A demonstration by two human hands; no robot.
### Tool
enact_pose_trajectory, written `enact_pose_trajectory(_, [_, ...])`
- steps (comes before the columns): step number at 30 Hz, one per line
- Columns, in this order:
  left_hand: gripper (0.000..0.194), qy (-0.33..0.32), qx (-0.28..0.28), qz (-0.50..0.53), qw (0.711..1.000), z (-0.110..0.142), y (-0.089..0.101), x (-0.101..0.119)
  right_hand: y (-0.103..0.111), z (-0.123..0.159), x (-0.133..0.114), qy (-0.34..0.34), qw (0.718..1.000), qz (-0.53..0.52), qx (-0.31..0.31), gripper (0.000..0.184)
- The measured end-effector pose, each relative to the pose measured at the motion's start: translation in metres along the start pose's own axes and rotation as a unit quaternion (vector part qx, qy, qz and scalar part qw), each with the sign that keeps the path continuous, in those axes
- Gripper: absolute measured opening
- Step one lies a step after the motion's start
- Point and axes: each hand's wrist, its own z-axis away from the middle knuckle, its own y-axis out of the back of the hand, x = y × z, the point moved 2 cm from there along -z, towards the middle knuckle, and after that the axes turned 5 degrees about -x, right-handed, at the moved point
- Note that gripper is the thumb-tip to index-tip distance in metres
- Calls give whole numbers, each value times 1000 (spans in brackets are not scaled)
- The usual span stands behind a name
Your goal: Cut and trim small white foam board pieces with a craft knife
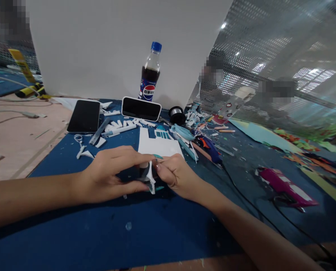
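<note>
Over the blue mat, my left hand (106, 175) is closed from the left side, thumb below and fingers above, around a small white piece with a clear, film-like part (151, 178). From the right, my right hand (182, 175) has its fingers curled in a pinch at the upper edge of that piece. Whether the right fingers hold a second item is hidden. Just behind both hands lies a white sheet (156, 148) with a cut-out notch. A small teal grid piece (162, 134) rests at its far edge.
A cola bottle (150, 75) stands behind a propped phone (141, 109). A black tablet (85, 116) lies left, a wire spool (177, 115) at centre back. White scraps are scattered around. To the right are a corded glue gun (210, 148) and a magenta item (286, 188).
</note>
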Motion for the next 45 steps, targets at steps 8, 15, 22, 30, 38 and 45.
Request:
enact_pose_trajectory(8, [35, 36, 18, -16, 999, 1, 1, 0, 4, 1, 1, 8, 1000, -8, 0, 46])
enact_pose_trajectory(15, [34, 156, 67, -54, 984, -4, 4, -4, 12, 1, 11, -67, 989, -36, 124, 51])
enact_pose_trajectory(22, [34, 200, 69, -74, 975, -5, 3, -3, 18, 2, 4, -103, 971, -145, 157, 54])
enact_pose_trajectory(30, [32, 212, 74, -100, 969, -5, 4, -4, 12, 3, -15, -87, 980, -173, 53, 29])
enact_pose_trajectory(38, [39, 231, 71, -81, 967, -2, 4, -7, 17, 5, -7, -67, 985, -96, 127, 24])
enact_pose_trajectory(45, [44, 223, 71, -33, 972, -1, 6, -9, 23, 3, -5, 88, 979, 158, 93, 40])
